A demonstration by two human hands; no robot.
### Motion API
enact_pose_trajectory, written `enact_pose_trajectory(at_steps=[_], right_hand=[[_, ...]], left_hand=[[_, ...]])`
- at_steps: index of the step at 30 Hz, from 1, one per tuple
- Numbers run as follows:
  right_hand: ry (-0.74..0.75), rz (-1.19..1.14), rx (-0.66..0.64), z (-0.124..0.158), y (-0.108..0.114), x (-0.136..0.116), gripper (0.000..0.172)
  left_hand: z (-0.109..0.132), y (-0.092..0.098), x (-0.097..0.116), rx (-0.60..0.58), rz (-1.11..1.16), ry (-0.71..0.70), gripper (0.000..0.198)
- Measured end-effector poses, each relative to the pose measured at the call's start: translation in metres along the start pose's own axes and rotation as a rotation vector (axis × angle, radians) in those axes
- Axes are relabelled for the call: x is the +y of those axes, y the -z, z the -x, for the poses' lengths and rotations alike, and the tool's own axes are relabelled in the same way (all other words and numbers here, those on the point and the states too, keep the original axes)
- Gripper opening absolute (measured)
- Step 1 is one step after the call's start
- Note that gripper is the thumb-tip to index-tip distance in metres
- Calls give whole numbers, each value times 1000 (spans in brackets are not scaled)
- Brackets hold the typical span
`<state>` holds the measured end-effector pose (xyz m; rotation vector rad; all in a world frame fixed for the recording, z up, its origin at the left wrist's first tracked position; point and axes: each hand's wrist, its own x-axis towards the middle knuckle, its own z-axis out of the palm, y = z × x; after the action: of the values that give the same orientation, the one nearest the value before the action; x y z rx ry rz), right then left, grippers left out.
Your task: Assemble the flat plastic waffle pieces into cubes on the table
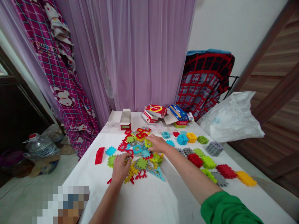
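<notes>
A loose heap of gear-edged plastic building tiles lies mid-table, in red, blue, yellow, grey and green. My left hand (121, 166) rests at the heap's near left side, its fingers curled in; what they hold, if anything, is hidden. Beside it is a green tile (111, 161), with a blue tile (110, 151) a little farther off. At the heap's right side, my right hand (157, 144) has its fingers closed at the edge of a yellow-green tile (147, 143). Light blue tiles (145, 152) lie between the two hands.
Sorted stacks of tiles stand on the right, including a grey block (215, 148) and a yellow stack (246, 178). Behind are an open box (125, 119), a red box (156, 110) and a blue box (178, 112). A red piece (99, 155) lies left; a white bag (233, 119) hangs right.
</notes>
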<state>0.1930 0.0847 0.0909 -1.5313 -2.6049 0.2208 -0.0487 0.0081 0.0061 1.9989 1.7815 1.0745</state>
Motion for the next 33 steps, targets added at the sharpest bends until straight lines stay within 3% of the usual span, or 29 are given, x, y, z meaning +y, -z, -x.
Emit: enact_pose_trajectory(at_steps=[3, 7, 15, 19, 23, 33], right_hand=[[-82, 35, -7, 16, 12, 28, 67], [-23, 70, -14, 32, 19, 46, 63], [185, 174, -100, 34, 0, 36, 69], [47, 135, -45, 40, -1, 41, 67], [-118, 139, -74, 40, -1, 33, 45], [-139, 180, -179, 20, -5, 10, 45]], left_hand=[[0, 0, 0, 1, -4, 2, 20], [-1, 1, 1, -5, -9, 1, 19], [-2, 2, 3, 6, -19, -18, 19], [-2, 1, 1, 8, -20, -25, 19], [-2, 0, 0, 11, -23, -19, 19], [-2, 1, 4, 7, -49, -18, 19]])
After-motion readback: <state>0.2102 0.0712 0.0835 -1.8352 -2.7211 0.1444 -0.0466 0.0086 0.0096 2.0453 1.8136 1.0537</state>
